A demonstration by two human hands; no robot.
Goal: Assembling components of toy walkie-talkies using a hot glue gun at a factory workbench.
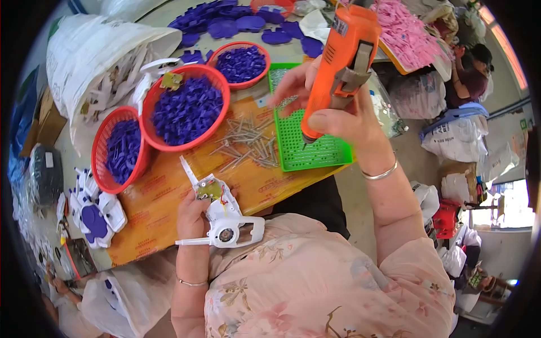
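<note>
My left hand [193,217] grips a white plastic housing [228,211] low over the table's front edge. The housing has an open loop handle, a round dark-centred part, a long thin arm, and a brass-coloured piece with thin wires. My right hand [360,121] holds an orange electric screwdriver [344,62], its thumb across the front of the tool and its other fingers stretched out to the left behind it. Beneath the screwdriver's downward tip is a green perforated basket [315,155], with small shiny pieces in its far part near my right fingers.
Long metal screws or pins [245,141] lie loose left of the green basket. Red baskets of purple parts, including a large one [217,127], stand further left. A white sack [107,50] holds pale parts. Purple plates [225,19] and a pink pile [403,34] lie beyond. People sit nearby.
</note>
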